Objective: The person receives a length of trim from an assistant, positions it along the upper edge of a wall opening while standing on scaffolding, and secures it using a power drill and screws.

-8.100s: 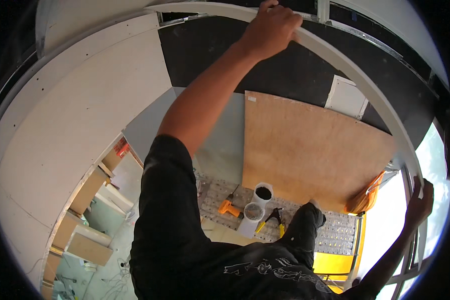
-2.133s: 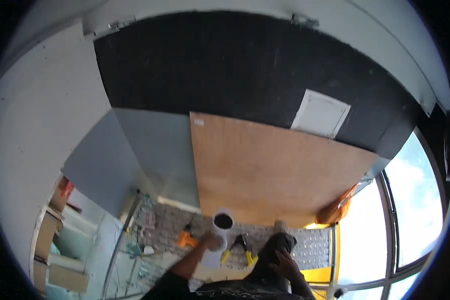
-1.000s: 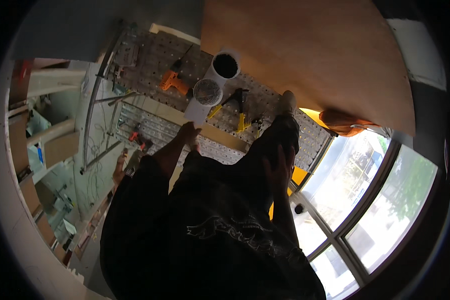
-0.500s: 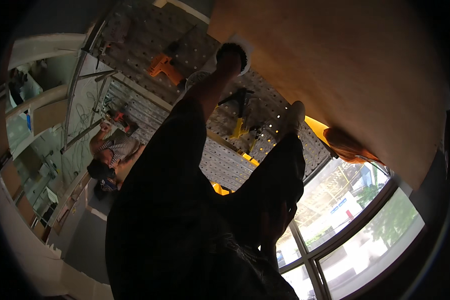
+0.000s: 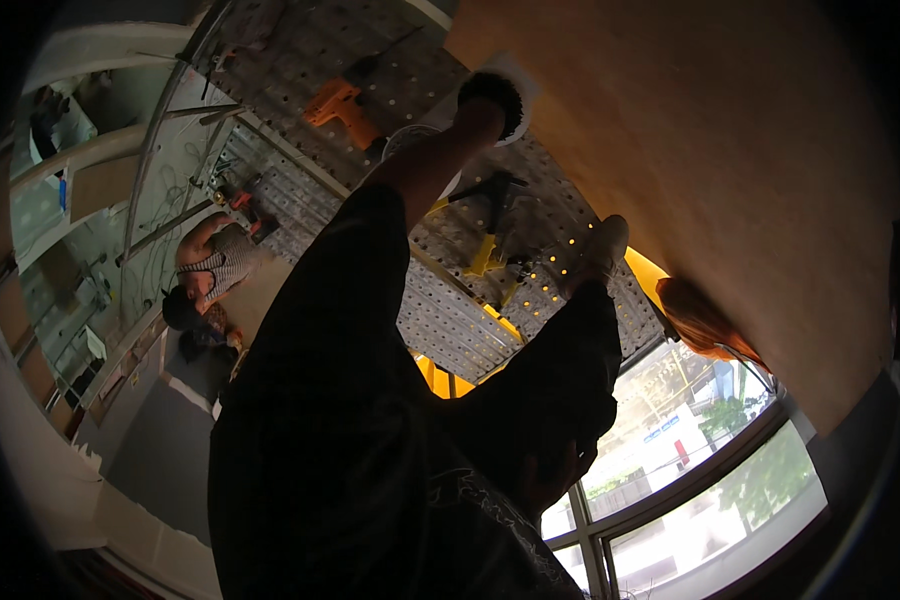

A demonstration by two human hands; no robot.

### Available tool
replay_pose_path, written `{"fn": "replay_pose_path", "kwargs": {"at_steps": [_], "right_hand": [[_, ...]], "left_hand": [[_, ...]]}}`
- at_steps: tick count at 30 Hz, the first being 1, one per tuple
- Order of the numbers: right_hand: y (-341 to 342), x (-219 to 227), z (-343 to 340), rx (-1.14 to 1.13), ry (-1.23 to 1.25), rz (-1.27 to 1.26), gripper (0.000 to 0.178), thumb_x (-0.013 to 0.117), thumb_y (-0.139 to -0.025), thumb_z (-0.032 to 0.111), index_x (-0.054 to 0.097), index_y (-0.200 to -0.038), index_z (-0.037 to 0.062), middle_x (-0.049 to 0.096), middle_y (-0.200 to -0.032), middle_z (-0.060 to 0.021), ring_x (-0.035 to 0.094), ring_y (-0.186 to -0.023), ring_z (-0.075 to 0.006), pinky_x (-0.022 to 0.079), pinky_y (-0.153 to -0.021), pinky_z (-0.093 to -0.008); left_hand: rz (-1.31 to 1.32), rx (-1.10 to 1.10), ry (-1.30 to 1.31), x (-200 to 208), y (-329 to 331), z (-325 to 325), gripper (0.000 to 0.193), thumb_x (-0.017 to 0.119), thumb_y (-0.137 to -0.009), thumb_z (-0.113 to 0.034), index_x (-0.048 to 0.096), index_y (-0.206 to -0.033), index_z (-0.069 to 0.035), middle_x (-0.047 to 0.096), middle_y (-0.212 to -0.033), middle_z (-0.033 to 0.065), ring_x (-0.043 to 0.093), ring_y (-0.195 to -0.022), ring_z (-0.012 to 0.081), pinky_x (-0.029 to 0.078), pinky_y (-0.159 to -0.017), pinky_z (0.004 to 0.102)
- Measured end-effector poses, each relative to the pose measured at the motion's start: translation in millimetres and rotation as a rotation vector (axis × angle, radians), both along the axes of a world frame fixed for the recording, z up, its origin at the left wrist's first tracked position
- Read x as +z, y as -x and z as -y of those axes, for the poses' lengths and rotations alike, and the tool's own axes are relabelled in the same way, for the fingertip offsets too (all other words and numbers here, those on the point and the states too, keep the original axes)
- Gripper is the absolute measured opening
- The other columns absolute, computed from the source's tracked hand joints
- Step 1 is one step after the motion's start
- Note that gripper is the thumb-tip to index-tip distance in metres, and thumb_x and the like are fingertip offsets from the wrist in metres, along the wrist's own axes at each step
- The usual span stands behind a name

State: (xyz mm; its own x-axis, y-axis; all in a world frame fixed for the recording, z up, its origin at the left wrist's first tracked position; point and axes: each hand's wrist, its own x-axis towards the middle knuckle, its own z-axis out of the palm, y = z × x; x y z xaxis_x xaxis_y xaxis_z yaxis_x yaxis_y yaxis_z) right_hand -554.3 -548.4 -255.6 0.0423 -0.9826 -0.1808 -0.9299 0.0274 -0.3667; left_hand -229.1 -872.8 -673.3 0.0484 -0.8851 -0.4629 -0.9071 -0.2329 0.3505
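Observation:
My left hand does not appear. Deep in shadow beside my dark trousers is what looks like my right hand; its fingers are too dim to read, and nothing held shows. My legs stretch over a perforated metal platform. One ends in a bare shin and a dark-cuffed pale shoe, the other in a light shoe. An orange power drill with a long dark bit lies left of my shin. Right of the shin rests a black and yellow tool. A whitish round container is partly hidden behind the shin.
A large brown board covers the upper right, with an orange bag-like bundle at its lower edge. Bright windows stand below it. On the left, a person in a striped top is near a red tool.
My view has shifted slightly, so the drill, platform and board sit a little differently in the picture. The person in the striped top has changed posture. The drill still lies on the platform.

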Motion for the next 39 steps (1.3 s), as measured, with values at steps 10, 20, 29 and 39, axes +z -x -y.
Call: {"fn": "replay_pose_path", "kwargs": {"at_steps": [10,20,29,39], "right_hand": [[-1.6,0.5,-4.8,0.093,-0.006,-0.061,0.062,0.058,-0.092,0.046,0.044,-0.137,0.0055,0.032,-0.144,-0.0269,0.034,-0.133,-0.0453,0.031,-0.106,-0.0585],[1.3,1.0,-11.9,0.036,-0.041,-0.011,0.063,0.055,-0.093,0.048,0.043,-0.139,0.0055,0.03,-0.146,-0.0272,0.03,-0.135,-0.0447,0.028,-0.109,-0.0584],[16.4,-5.0,-18.3,-0.012,-0.037,-0.048,0.065,0.056,-0.092,0.05,0.044,-0.139,0.0063,0.028,-0.147,-0.0268,0.029,-0.137,-0.0445,0.027,-0.109,-0.0587],[13.7,-6.3,-14.6,0.071,-0.039,-0.027,0.065,0.057,-0.091,0.049,0.044,-0.139,0.0054,0.029,-0.146,-0.0281,0.03,-0.135,-0.046,0.028,-0.108,-0.0598]], "left_hand": [[-0.019,-0.012,-0.042,11.8,-1.2,3.1,0.029,0.064,-0.079,-0.019,0.069,-0.102,-0.001,0.067,-0.108,0.0202,0.066,-0.099,0.0328,0.054,-0.082,0.0448],[-0.052,-0.031,-0.014,11.8,-4.2,8.5,0.028,0.064,-0.078,-0.017,0.069,-0.101,0.0,0.066,-0.108,0.0206,0.066,-0.099,0.0333,0.054,-0.082,0.0449],[-0.73,0.304,0.064,52.6,-9.8,23.0,0.02,0.058,-0.079,-0.009,0.065,-0.095,0.001,0.066,-0.102,0.0206,0.065,-0.092,0.0345,0.053,-0.081,0.0434],[-1.707,0.986,-0.357,62.4,-46.6,-5.2,0.019,0.049,-0.083,-0.015,0.058,-0.079,0.001,0.055,-0.07,0.0093,0.052,-0.055,0.018,0.04,-0.051,0.0293]]}}
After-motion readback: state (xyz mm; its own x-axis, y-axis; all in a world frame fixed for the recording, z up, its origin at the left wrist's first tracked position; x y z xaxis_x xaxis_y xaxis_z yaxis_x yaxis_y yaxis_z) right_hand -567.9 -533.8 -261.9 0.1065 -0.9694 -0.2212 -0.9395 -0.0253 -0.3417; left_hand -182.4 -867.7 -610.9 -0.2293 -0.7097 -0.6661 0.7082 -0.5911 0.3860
